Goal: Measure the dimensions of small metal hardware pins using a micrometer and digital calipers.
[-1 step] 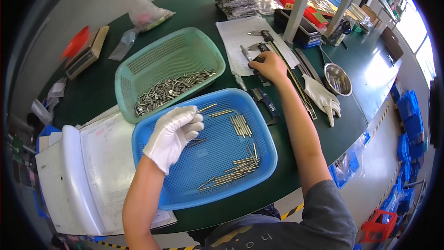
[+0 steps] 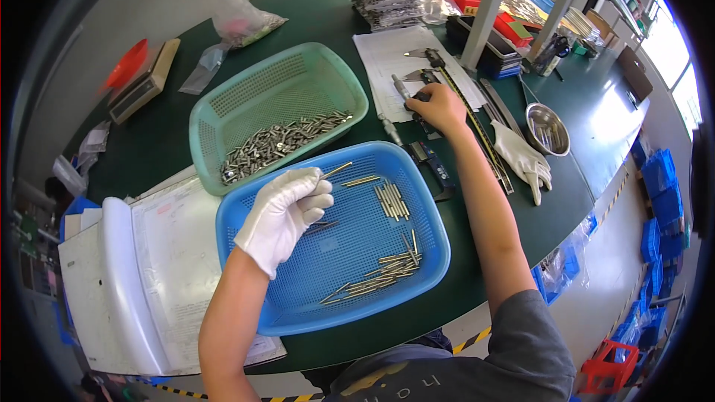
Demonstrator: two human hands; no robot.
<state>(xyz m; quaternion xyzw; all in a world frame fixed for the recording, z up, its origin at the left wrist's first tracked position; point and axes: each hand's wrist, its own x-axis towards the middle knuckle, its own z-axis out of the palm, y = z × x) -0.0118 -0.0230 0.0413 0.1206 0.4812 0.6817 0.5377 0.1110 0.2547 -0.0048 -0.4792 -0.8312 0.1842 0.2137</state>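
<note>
Pinching a thin metal pin (image 2: 337,170) in our gloved left hand (image 2: 283,216) over the blue basket (image 2: 432,253); farther right, our bare right hand (image 2: 441,108) grips a caliper (image 2: 417,89).

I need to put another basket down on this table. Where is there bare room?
Bare green table lies left of the green basket, toward the scale. The far right end beyond the steel bowl is open too. Between the blue basket, the right hand and the spare glove, tools crowd it.
</note>
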